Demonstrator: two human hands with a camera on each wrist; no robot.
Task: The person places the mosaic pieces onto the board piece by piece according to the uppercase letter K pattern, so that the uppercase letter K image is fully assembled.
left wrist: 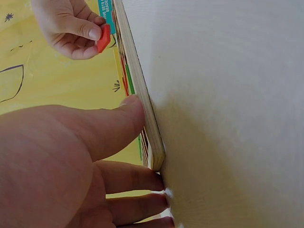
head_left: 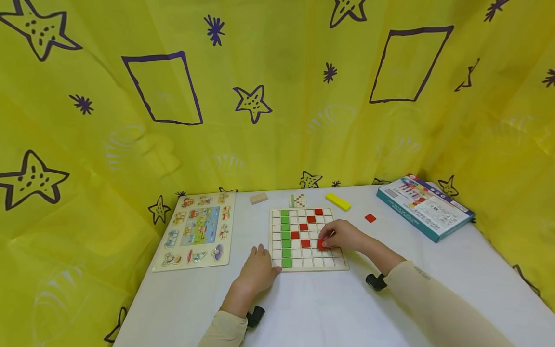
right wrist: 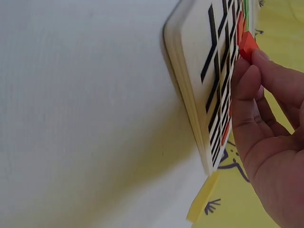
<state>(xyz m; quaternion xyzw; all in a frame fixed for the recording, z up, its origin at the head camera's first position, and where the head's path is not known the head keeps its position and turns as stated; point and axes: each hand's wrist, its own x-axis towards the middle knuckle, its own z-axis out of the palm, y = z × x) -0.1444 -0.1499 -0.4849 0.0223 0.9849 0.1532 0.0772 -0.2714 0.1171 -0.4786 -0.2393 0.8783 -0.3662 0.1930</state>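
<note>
A wooden grid board lies on the table, with a column of green squares and several red square tiles in a slanting pattern. My right hand pinches a small red square tile between thumb and fingertips, close over the board's right half. At the near left corner rests my left hand. Its thumb touches the board's near edge, and its fairly straight fingers lie along the left side. A loose red tile lies right of the board.
Behind the board are a small pattern card, a plain wooden block and a yellow block. A picture puzzle board lies at left. A flat teal-edged box lies at right. A yellow patterned curtain hangs behind the table.
</note>
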